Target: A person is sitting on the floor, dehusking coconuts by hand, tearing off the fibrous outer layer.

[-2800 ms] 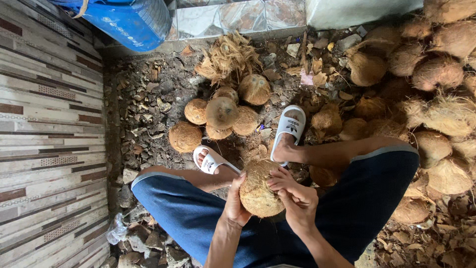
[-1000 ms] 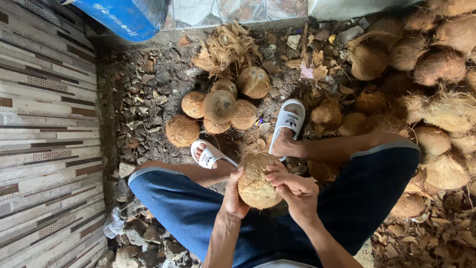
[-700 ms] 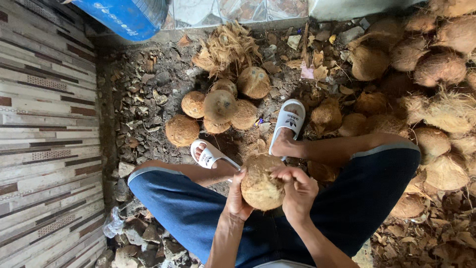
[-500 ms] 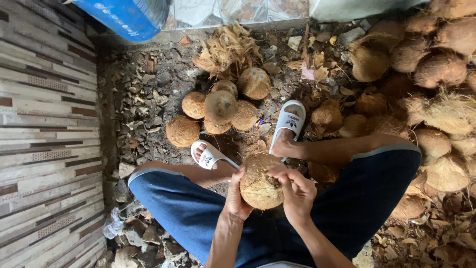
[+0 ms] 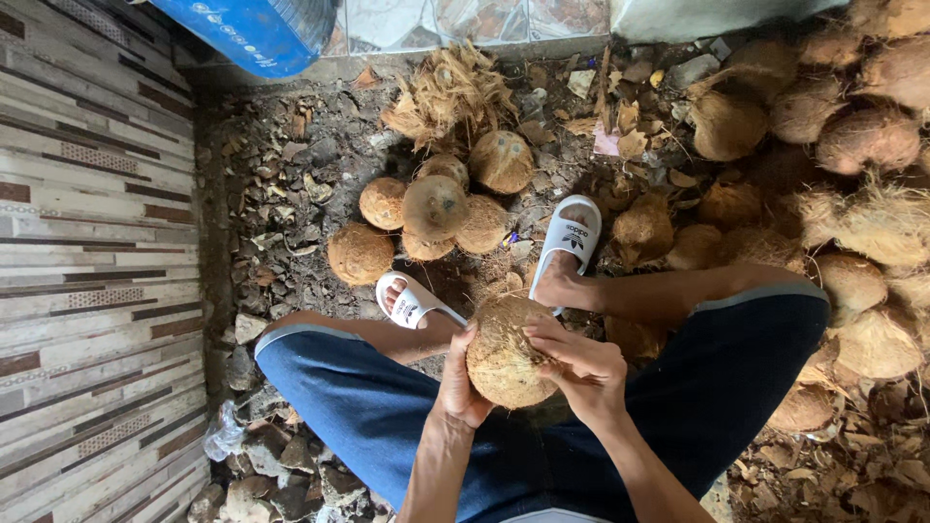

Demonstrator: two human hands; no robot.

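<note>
At the lower centre of the frame, the left hand [image 5: 460, 383] cups a mostly bare, round coconut [image 5: 506, 351], grip closed around its side, while the right hand [image 5: 581, 363] pinches fibres near its top. A cluster of husked coconuts [image 5: 431, 208] sits at centre top; a large pile of shaggy, unhusked coconuts [image 5: 862, 213] fills the right, so by the look of it much work remains.

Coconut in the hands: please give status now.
Left hand cradles coconut. Right hand fingers on its husk. Husked pile ahead, nothing in between.
</note>
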